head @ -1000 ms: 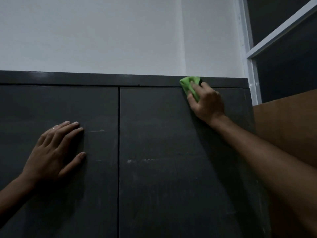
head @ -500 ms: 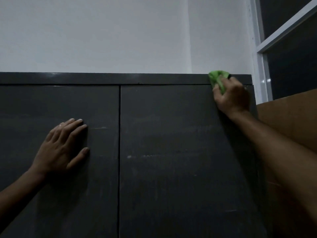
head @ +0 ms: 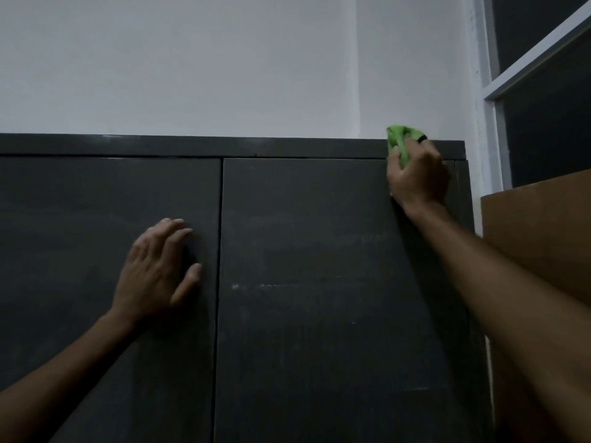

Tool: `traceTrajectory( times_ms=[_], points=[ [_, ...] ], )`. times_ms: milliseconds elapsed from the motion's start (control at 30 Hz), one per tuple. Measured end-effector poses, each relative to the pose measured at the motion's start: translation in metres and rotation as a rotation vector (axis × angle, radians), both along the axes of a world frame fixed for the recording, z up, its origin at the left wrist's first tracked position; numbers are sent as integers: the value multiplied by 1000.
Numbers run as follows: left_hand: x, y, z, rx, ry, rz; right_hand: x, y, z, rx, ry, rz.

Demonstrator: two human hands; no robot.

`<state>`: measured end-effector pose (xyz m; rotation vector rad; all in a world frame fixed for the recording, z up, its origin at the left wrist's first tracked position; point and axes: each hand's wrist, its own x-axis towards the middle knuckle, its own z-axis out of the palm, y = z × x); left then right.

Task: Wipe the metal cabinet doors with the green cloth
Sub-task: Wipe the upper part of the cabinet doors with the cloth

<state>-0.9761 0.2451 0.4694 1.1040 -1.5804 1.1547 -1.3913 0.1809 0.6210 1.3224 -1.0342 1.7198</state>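
right hand: fingers curled, gripping green cloth at right door top corner
left hand: fingers straight, flat on left door

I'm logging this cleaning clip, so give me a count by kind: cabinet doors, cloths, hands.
Cabinet doors: 2, left door and right door
Green cloth: 1
Hands: 2, left hand and right hand
Total: 5

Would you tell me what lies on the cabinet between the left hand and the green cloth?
In the head view, only the vertical door seam and bare, scuffed right door separate the left hand from the green cloth.
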Motion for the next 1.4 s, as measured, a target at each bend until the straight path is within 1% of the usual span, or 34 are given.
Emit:
traceTrajectory(
  times_ms=[33, 100, 133, 167, 267, 300, 333, 367, 400, 500, 533, 567, 667, 700, 767, 833, 900, 933, 967, 1067, 1100, 1133, 1167, 1267, 1300, 1333, 1367, 1400],
  points=[
    [-16, -2, -2, 11, -30, -26, 3, 1, -10, 4, 114, -18],
    [-43, -8, -5, 44, -86, -63, -15, -1, -31, 19, 353, -61],
    [-53, -13, -8, 59, -110, -72, -31, -1, -36, 27, 395, -82],
    [-61, -18, -12, 73, -128, -68, -47, -3, -36, 27, 364, -96],
    [-67, -29, -23, 114, -164, 10, -60, -7, -18, 20, 32, -95],
    [-66, -31, -25, 121, -167, 31, -55, -8, -11, 36, -37, -84],
    [-64, -31, -25, 123, -169, 43, -47, -7, -7, 44, -63, -65],
    [-64, -32, -25, 119, -171, 48, -39, -5, -7, 36, -43, -49],
    [-64, -31, -25, 116, -172, 49, -36, -5, -10, 25, 28, -39],
    [-66, -31, -25, 108, -162, 38, -65, -4, -25, 39, 376, -91],
    [-66, -31, -25, 104, -162, 35, -82, -3, -28, 48, 432, -134],
    [-66, -30, -25, 103, -163, 36, -98, -3, -28, 52, 414, -166],
    [-68, -30, -25, 105, -162, 37, -114, -4, -2, 50, 97, -169],
    [-68, -30, -26, 103, -160, 35, -107, -6, 9, 59, 51, -152],
    [-69, -30, -26, 98, -158, 26, -83, -5, 15, 48, 95, -91],
    [-69, -29, -25, 88, -160, 25, -70, -8, -6, 25, 241, -47],
    [-71, -28, -25, 80, -159, 22, -83, -10, -34, 6, 385, -71],
    [-72, -28, -25, 77, -157, 17, -97, -11, -40, 9, 411, -99],
    [-73, -28, -25, 77, -156, 16, -108, -12, -37, 13, 368, -116],
    [-74, -28, -25, 80, -152, 19, -113, -15, -4, 15, 56, -100],
    [-73, -27, -26, 77, -152, 19, -106, -16, 4, 11, 7, -73],
    [-72, -27, -25, 74, -155, 22, -98, -16, 6, -1, 4, -50],
    [-72, -27, -25, 74, -158, 24, -92, -15, 1, -13, 43, -40],
    [-71, -27, -25, 77, -157, 33, -109, -17, -34, -19, 313, -60],
    [-72, -28, -25, 77, -161, 36, -123, -17, -41, -8, 361, -90],
    [-72, -28, -25, 79, -162, 38, -134, -17, -41, -1, 358, -115],
    [-73, -29, -25, 86, -161, 42, -137, -17, -35, 0, 295, -123],
    [-73, -29, -25, 92, -160, 46, -134, -18, -24, 1, 192, -119]
  ],
)
